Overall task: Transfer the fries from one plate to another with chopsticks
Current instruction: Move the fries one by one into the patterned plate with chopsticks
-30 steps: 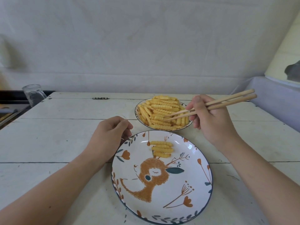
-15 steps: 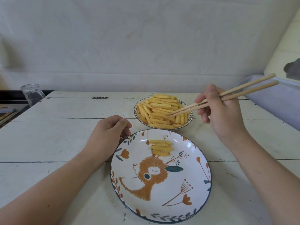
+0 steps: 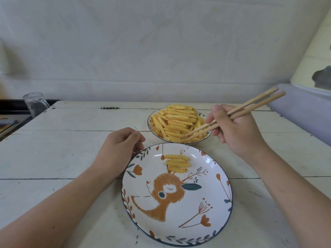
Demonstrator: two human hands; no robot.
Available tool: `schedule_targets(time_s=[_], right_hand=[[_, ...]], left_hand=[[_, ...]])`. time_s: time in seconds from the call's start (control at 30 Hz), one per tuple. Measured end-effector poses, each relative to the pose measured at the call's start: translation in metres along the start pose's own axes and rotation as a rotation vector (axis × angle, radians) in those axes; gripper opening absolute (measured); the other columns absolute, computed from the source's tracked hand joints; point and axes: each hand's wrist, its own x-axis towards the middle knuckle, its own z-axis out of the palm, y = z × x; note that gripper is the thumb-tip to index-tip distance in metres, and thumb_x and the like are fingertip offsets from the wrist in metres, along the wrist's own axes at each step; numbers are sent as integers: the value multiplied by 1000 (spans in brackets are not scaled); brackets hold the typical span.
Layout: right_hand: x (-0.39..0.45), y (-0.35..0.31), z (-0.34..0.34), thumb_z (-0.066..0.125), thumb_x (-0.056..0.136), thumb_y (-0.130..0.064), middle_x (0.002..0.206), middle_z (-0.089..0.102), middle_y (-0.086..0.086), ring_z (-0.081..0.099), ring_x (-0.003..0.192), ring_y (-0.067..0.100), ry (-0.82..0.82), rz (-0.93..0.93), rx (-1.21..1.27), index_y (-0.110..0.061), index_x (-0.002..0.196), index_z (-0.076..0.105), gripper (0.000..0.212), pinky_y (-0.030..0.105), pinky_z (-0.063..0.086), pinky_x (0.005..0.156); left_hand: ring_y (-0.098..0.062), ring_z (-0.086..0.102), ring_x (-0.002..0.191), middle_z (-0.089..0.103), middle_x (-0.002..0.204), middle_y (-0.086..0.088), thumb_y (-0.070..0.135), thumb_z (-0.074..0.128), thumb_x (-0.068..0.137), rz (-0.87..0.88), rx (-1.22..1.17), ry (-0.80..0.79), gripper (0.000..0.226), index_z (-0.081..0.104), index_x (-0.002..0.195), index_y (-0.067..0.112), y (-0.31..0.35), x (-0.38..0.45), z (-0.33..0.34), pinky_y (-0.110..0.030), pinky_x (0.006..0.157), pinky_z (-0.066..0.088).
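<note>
Crinkle fries point(image 3: 176, 122) heaped in far bowl point(image 3: 150, 126); four on deer plate point(image 3: 211, 178); chopsticks point(image 3: 238, 111) tips in heap

left hand point(image 3: 119, 149): resting, fingers loosely curled | right hand point(image 3: 236, 133): raised, fingers pinching (thumb on top)

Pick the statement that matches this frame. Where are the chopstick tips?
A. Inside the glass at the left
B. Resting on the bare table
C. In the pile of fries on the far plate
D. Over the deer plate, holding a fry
C: the right hand holds the chopsticks with their tips down among the fries on the far plate.
</note>
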Motion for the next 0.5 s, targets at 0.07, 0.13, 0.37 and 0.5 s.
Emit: schedule_targets(time_s=[0.07,0.13,0.37,0.5], right_hand=[[-1,-2,1,50,97,-38,54,55,0,48,43,7,-29,-8,-1,0,79,66,45,20,36,40],[-1,-3,1,51,96,-41,57,55,6,48,43,10,-76,-23,-24,-3,80,66,44,21,36,41],[1,-6,0,45,98,-45,52,55,1,46,40,11,107,-3,93,-7,73,62,49,19,36,40],[4,-15,-6,43,89,-56,47,53,2,43,36,14,175,26,234,-7,69,62,56,19,30,38]], left_hand=[[-14,63,64,70,69,3,19,50,104,0,-1,-4,31,73,83,13,0,0,0,-31,66,54],[-15,63,65,70,68,3,18,51,103,0,-5,-7,31,73,83,12,0,0,-1,-32,67,54],[-18,64,68,70,71,0,18,51,103,-6,-6,-8,30,73,84,12,0,0,-1,-36,70,55],[-18,63,68,70,70,1,18,51,103,-1,-5,-9,30,73,83,12,0,-1,-1,-36,69,54]])
